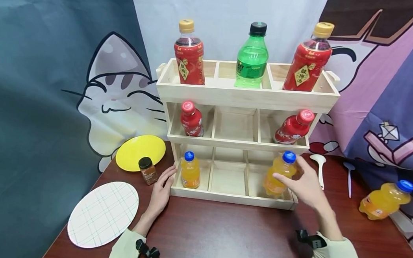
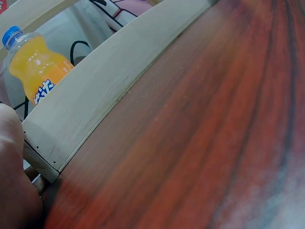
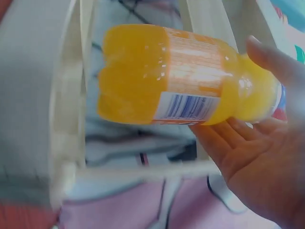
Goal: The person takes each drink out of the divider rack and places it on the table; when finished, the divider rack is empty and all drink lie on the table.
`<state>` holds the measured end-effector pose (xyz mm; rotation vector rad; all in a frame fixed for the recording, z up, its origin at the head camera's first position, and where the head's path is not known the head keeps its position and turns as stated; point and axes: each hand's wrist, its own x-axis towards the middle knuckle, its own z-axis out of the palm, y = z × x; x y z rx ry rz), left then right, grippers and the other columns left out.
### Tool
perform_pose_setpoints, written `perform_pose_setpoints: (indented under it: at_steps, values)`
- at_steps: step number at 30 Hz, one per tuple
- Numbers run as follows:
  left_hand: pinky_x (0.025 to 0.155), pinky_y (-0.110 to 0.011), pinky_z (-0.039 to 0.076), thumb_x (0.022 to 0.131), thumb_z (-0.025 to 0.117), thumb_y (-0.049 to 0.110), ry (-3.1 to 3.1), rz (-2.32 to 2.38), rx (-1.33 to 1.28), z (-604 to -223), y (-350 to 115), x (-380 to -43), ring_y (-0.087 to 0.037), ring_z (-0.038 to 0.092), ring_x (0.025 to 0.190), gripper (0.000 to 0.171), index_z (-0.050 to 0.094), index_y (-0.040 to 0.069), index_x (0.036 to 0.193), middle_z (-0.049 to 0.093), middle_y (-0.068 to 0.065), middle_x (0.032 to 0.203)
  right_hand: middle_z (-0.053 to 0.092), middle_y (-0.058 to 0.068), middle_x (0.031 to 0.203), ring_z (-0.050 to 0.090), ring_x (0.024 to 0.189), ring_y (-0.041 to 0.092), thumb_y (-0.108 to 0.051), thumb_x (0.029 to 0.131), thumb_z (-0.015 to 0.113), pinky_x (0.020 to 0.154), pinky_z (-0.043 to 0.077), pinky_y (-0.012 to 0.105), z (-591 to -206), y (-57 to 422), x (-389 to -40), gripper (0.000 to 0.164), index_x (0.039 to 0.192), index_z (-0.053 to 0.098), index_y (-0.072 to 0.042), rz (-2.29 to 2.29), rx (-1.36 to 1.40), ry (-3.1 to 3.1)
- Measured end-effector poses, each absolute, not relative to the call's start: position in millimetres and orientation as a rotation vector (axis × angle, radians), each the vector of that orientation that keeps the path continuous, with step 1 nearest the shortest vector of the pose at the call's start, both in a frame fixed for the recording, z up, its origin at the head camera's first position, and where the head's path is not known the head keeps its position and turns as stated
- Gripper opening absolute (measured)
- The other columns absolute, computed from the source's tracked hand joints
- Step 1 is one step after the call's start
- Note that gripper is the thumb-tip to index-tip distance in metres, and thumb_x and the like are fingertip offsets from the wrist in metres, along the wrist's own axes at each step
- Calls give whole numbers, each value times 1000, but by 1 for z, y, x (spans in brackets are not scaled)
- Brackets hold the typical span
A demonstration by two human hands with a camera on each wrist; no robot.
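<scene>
My right hand [image 1: 306, 182] holds an orange soda bottle [image 1: 276, 174] by its upper part, thumb on one side and fingers on the other. In the head view the bottle overlaps the bottom tier's right compartment; the right wrist view shows its barcode label and rounded base, with the base over the compartment. My left hand [image 1: 162, 189] rests against the lower left side of the wooden shelf [image 1: 230, 198], its fingers extended along the end panel. Another orange soda bottle [image 1: 191, 171] stands in the bottom left compartment, close to that hand.
Two red-labelled bottles [image 1: 190, 61] and a green bottle [image 1: 252, 58] stand on the top tier, two small red bottles [image 1: 192, 122] on the middle one. Left are a yellow plate [image 1: 134, 150], jar [image 1: 148, 173] and white plate [image 1: 101, 217]; right, a ladle [image 1: 319, 163], spoon [image 1: 349, 175] and orange soda bottle [image 1: 383, 201].
</scene>
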<state>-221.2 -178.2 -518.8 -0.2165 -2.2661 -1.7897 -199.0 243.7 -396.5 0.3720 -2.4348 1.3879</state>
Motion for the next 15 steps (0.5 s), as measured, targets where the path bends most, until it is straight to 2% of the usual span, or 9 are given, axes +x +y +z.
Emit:
perform_pose_setpoints:
  at_steps: [4,8,11,15]
  values:
    - [98,-10,27,95,42,26,-2268,-1736,-250,-529,-178,-226,-11,34,129,34,53,13,125,42,7,136,55,-3,105,56,85,0,-28,73,74,70,46,11,-394,276,-196,61,125,44,-19,1215,268,-2571]
    - [97,-9,26,95,42,19,-2256,-1775,-248,-516,-174,-218,-16,33,130,33,52,6,125,42,-1,137,55,-2,103,53,81,-3,-30,73,73,68,43,9,-393,306,-192,60,125,45,-19,1113,184,-2651]
    - [97,-8,27,95,42,13,-2256,-1802,-238,-504,-172,-212,-19,32,131,32,51,2,124,41,-7,137,55,-10,98,52,78,-6,-28,74,73,67,42,7,-395,330,-192,60,126,45,-18,1111,127,-2646]
    - [96,-8,29,95,41,12,-2253,-1793,-245,-503,-173,-213,-20,32,131,32,51,2,124,41,-7,137,51,-22,93,48,79,-11,-27,74,73,66,38,4,-400,363,-193,60,126,45,-14,1096,31,-2616]
